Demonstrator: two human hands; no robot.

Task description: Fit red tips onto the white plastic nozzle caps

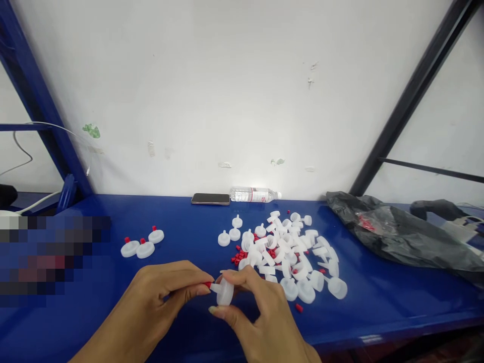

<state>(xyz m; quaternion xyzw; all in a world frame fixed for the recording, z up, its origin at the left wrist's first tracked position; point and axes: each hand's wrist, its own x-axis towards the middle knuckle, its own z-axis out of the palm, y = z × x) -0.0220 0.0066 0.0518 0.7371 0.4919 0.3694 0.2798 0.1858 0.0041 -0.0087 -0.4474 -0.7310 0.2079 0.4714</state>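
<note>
1. The left hand (pixel 166 288) is pinching a red cap (pixel 207 285), fingers hiding most of it.
2. The right hand (pixel 260 305) is gripping a white lid (pixel 225 292) above the blue desk (pixel 189 232), its nozzle (pixel 215 288) reaching the cap.
3. Beyond, a pile of lids and caps (pixel 280 252) is hiding its lower pieces.
4. A black bag (pixel 401 247) is running out of view.

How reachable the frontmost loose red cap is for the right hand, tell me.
Likely yes: the red cap lies uncovered beside the right hand, though that hand grips a white piece.
</note>
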